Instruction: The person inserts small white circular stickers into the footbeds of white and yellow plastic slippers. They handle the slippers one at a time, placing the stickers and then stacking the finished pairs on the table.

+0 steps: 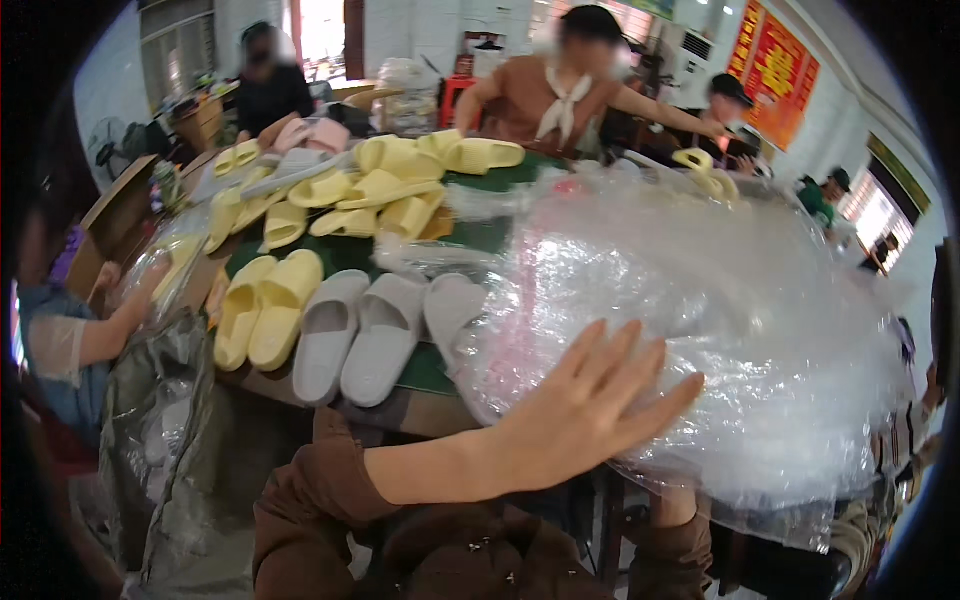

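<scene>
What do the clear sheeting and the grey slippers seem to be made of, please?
The clear sheeting looks like thin, glossy plastic film: see-through in places, wrinkled and full of bright highlights. The grey slippers look like matte moulded foam, or perhaps soft rubber: even colour, little shine, no visible stitching.

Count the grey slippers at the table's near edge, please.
3: one grey slipper beside the yellow pair, a second to its right, and a third partly under the clear plastic. More may be hidden beneath.
</scene>
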The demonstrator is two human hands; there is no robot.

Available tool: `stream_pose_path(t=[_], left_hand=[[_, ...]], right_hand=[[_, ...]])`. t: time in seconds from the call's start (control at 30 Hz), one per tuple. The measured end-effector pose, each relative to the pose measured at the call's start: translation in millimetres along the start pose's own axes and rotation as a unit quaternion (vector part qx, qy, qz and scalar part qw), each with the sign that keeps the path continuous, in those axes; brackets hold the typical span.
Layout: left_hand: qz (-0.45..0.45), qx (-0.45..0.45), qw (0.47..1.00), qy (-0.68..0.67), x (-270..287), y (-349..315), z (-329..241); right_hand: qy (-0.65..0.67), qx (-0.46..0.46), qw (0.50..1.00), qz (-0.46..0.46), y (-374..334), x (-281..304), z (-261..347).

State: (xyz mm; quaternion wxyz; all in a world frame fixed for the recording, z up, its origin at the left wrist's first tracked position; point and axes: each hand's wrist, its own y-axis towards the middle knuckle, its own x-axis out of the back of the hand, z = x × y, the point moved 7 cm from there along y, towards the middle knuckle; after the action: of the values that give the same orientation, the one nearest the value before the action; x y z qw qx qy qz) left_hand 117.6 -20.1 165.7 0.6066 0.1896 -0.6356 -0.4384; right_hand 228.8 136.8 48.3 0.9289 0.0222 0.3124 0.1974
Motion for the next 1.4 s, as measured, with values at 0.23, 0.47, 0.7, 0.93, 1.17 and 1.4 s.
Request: stream_pose_path(t=[0.23,0.47,0.7,0.93,1.17,1.4], left_hand=[[0.002,0.157,0.947,0.28,138.3,-64.0,120.9],[0.054,0.248,0.794,0.553,228.4,-122.3,197.7],[0.217,0.478,0.717,0.459,169.1,-317.3,294.5],[0.242,0.494,0.735,0.397,158.3,-393.8,304.2],[0.263,0.569,0.699,0.344,176.7,-371.6,300.6],[0.275,0.554,0.691,0.375,176.3,-355.9,285.6]], right_hand=[[0.065,-0.125,0.958,0.249,7.2,-275.1,-95.0],[0.111,-0.186,0.895,0.39,-8.3,-488.8,-195.6],[0.067,-0.512,0.797,0.313,-65.5,-459.8,-399.2],[-0.103,-0.508,0.772,0.368,-81.3,-386.7,-416.5],[-0.06,-0.414,0.824,0.382,-45.7,-362.8,-345.0],[-0.05,-0.32,0.87,0.371,-12.4,-278.5,-229.2]])
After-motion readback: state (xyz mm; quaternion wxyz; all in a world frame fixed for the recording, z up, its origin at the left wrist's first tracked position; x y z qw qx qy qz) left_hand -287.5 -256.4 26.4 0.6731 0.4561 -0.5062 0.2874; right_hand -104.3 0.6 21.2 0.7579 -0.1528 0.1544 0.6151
